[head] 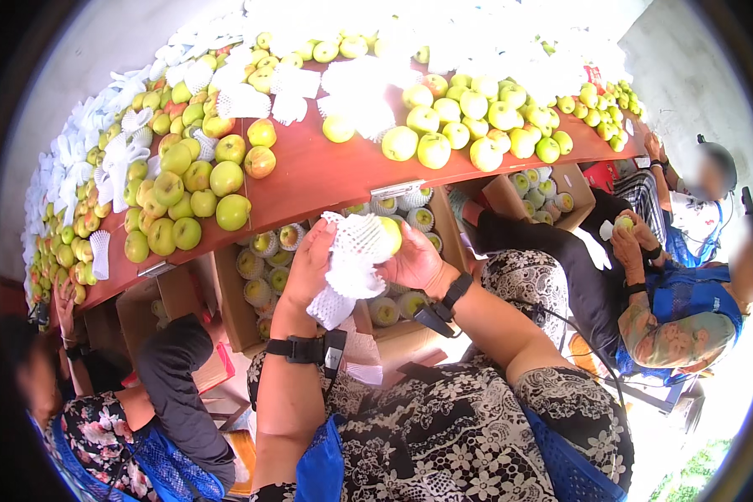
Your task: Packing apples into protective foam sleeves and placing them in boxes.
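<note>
Above the open boxes, my left hand point(309, 260) grips a white foam fruit net point(357, 251), part of which hangs down toward my wrist. My right hand point(417, 260) holds a yellow-green apple point(389, 234) at the net's right side, and the net covers part of the fruit. Both hands are close together, in front of the table edge. Below them stands a cardboard box point(229, 295) of netted apples, and another box point(448, 219) with netted apples is partly hidden behind my hands.
A red-brown table point(314, 169) bears heaps of loose apples point(176, 194) and more apples point(470, 119). White foam nets point(69, 163) pile up at the back left. Co-workers sit on both sides; one hand point(630, 245) at right holds an apple. Metal latches point(396, 190) line the table edge.
</note>
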Tool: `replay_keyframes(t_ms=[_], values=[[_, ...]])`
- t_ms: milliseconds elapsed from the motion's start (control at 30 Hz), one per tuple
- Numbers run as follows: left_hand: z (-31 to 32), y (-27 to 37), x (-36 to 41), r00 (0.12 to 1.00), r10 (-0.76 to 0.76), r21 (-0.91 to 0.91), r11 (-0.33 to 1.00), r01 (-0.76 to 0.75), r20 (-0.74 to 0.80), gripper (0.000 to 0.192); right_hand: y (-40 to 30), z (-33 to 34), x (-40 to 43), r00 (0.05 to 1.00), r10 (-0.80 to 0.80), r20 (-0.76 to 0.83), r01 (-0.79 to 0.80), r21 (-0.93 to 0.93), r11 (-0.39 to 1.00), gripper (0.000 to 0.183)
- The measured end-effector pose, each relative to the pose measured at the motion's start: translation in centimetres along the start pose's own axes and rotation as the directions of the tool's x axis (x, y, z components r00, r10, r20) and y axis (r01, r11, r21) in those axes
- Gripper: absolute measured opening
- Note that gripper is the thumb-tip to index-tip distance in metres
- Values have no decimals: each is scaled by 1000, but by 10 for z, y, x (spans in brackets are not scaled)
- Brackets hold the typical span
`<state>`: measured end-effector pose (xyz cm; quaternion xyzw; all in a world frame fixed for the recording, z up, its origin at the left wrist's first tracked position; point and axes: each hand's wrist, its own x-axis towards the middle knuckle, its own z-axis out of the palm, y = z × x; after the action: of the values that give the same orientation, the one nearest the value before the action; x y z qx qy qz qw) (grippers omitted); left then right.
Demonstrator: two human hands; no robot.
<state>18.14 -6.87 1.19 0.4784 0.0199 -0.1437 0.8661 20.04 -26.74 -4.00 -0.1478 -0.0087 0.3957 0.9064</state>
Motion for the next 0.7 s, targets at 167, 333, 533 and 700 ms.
replay_keyframes(t_ms=[167, 333, 533, 700], values=[[9, 20, -5, 996, 14, -264, 964, -37, -89, 38, -16, -5, -3, 1000, -8, -27, 7, -12, 1000, 60], [-24, 22, -4, 975, 199, -36, 978, -204, -98, 39, -105, 36, 10, 934, -348, 76, 357, -192, 914, 55], [-21, 22, -1, 947, 254, 19, 967, -255, -195, 39, -202, 47, 45, 609, -793, 1, 187, -972, 143, 59], [-39, 16, 3, 919, 296, 263, 938, -228, -259, 41, -219, 6, 54, 620, -731, 285, -308, -768, -561, 57]])
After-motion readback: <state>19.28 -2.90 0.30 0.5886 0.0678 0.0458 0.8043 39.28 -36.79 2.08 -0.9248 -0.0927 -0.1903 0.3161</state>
